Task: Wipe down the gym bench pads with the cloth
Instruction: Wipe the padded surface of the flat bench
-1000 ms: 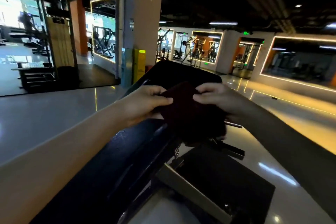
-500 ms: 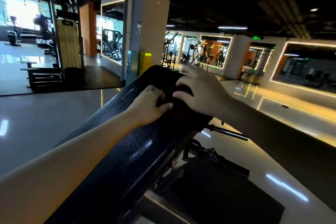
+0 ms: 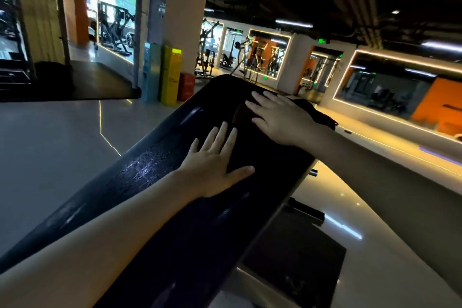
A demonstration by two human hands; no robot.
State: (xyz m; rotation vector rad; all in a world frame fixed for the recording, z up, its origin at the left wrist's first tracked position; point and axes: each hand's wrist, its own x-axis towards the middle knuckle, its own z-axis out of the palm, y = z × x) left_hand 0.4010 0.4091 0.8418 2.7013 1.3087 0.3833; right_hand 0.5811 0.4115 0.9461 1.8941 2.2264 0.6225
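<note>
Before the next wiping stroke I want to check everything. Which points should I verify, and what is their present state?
1. Dark reddish cloth lies on the long black padded bench pad: ok.
2. Right hand flat on the cloth, fingers straight: ok.
3. Left hand flat on the pad, steadying it: ok.
4. Cloth spread evenly: not ok; part hangs bunched over the pad's right edge.
5. Pad dry: cannot tell; speckled shine left of the left hand may be moisture.
6. Path toward the near end: not ok; the left hand lies in it.
</note>
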